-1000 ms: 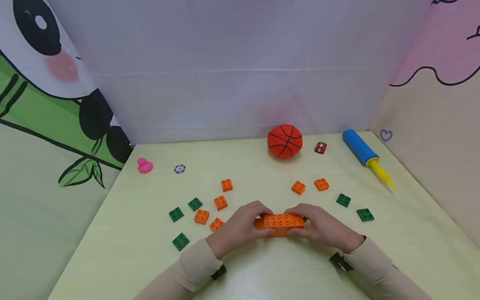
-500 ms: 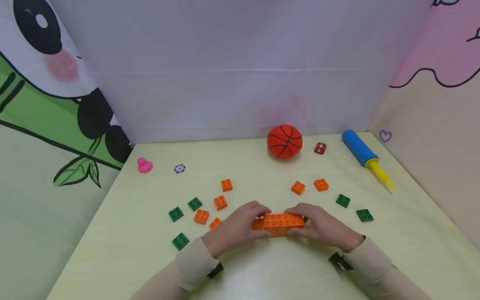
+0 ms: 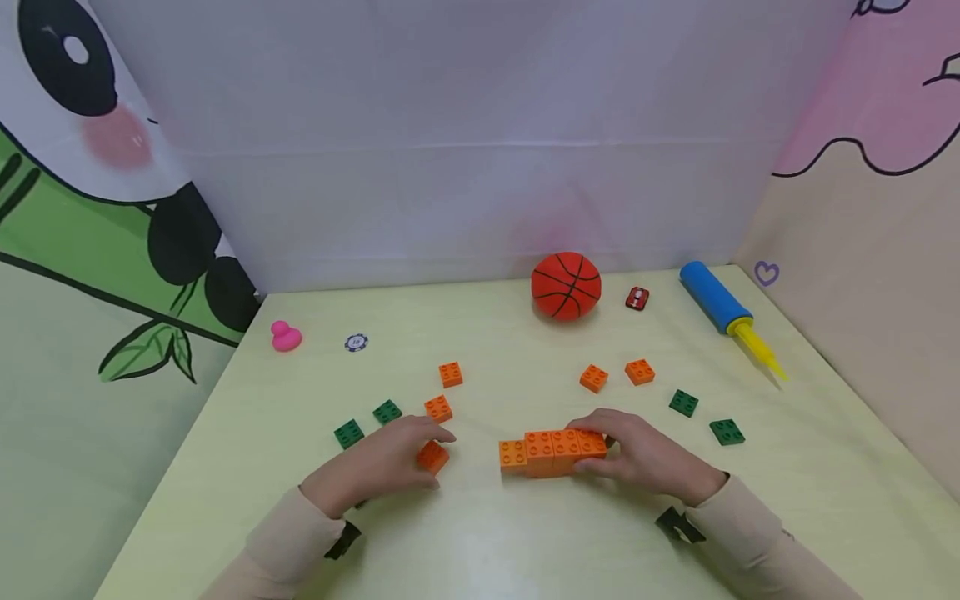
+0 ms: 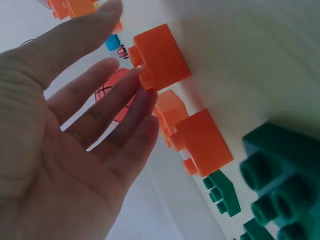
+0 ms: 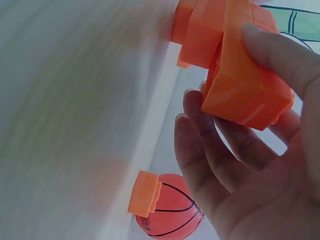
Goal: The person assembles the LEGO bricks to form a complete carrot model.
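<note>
My right hand (image 3: 637,450) pinches the right end of a joined row of orange building bricks (image 3: 553,454), thumb at the front and fingers behind. In the right wrist view that end of the bricks (image 5: 245,85) sits between thumb and fingers. The row's left end is a lower orange brick with its studs showing. My left hand (image 3: 382,462) is spread around a single orange brick (image 3: 432,457) on the table, thumb and fingers apart. In the left wrist view the fingers are nearly straight beside the orange brick (image 4: 162,57); whether they touch it I cannot tell.
Loose orange bricks (image 3: 450,374) and green bricks (image 3: 348,433) lie left of centre. More orange bricks (image 3: 640,372) and green bricks (image 3: 727,432) are on the right. Along the back are a pink duck (image 3: 286,337), a poker chip (image 3: 356,342), a ball (image 3: 566,287), a toy car (image 3: 637,298) and a blue-yellow pump (image 3: 716,298).
My left hand has let go of the joined bricks' left end and moved left to a loose orange brick. The right hand keeps its grip in nearly the same place.
</note>
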Motion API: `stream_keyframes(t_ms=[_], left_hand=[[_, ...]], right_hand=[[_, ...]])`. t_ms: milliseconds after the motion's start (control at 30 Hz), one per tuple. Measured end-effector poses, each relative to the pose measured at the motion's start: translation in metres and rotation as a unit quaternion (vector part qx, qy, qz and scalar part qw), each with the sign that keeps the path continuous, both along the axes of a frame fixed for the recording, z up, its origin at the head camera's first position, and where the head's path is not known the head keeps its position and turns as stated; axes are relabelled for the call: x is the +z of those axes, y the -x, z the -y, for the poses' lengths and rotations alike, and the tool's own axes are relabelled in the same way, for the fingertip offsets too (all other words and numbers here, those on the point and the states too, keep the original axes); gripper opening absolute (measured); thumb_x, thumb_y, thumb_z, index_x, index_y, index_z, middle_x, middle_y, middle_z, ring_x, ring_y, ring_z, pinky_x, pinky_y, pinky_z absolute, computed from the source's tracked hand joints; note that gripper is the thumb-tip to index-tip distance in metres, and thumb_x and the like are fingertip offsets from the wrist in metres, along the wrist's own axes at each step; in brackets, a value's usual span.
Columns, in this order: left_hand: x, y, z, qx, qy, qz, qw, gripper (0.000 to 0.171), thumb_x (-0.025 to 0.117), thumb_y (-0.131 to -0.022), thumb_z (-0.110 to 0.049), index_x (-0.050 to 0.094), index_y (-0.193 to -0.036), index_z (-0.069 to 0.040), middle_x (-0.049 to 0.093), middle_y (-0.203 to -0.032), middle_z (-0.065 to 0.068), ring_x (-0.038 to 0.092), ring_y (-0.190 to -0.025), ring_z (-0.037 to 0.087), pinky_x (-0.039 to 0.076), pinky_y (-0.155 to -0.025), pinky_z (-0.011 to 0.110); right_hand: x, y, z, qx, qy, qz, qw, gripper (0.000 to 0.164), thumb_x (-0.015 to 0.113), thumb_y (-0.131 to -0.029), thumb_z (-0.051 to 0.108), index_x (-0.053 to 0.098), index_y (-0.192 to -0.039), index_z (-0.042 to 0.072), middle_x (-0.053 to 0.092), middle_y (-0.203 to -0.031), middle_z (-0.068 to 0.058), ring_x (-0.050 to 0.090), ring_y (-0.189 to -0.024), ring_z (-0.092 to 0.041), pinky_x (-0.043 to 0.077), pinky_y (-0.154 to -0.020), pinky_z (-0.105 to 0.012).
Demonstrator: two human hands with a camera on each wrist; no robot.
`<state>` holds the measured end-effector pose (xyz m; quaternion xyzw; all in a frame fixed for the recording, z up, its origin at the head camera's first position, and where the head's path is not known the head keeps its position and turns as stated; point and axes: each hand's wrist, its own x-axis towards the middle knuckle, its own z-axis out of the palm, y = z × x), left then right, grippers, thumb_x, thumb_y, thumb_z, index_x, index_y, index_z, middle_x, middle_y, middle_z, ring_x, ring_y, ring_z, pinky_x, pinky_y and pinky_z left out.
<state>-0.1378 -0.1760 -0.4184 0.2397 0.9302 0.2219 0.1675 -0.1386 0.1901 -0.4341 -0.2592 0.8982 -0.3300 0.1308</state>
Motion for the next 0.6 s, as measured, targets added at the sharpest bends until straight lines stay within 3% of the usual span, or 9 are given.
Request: stream_keyframes(t_ms=[333, 600], left_hand=[[-0.006, 0.000, -0.002, 0.003, 0.037, -0.032, 0.9988, 0.038, 0.081, -0.083, -0.007, 0.073, -0.119, -0.014, 0.068, -0.117, -0.002, 0.056, -0.108, 0.019, 0.052, -0.095, 0.039], [-0.009, 0.002, -0.010, -0.002, -0.002, -0.044, 0.9990, 0.038, 0.079, -0.085, -0.013, 0.070, -0.123, -0.009, 0.068, -0.120, 0.000, 0.060, -0.109, 0.020, 0.051, -0.098, 0.042]], right_hand=[[0.002, -0.001, 0.000, 0.003, -0.004, -0.002, 1.000, 0.057, 0.073, -0.088, 0.045, 0.060, -0.136, 0.015, 0.062, -0.127, 0.004, 0.056, -0.114, -0.017, 0.049, -0.100, -0.047], [0.003, 0.000, 0.000, 0.002, -0.005, 0.000, 1.000, 0.059, 0.073, -0.088, 0.048, 0.060, -0.136, 0.015, 0.062, -0.127, 0.004, 0.056, -0.115, -0.018, 0.048, -0.101, -0.048]])
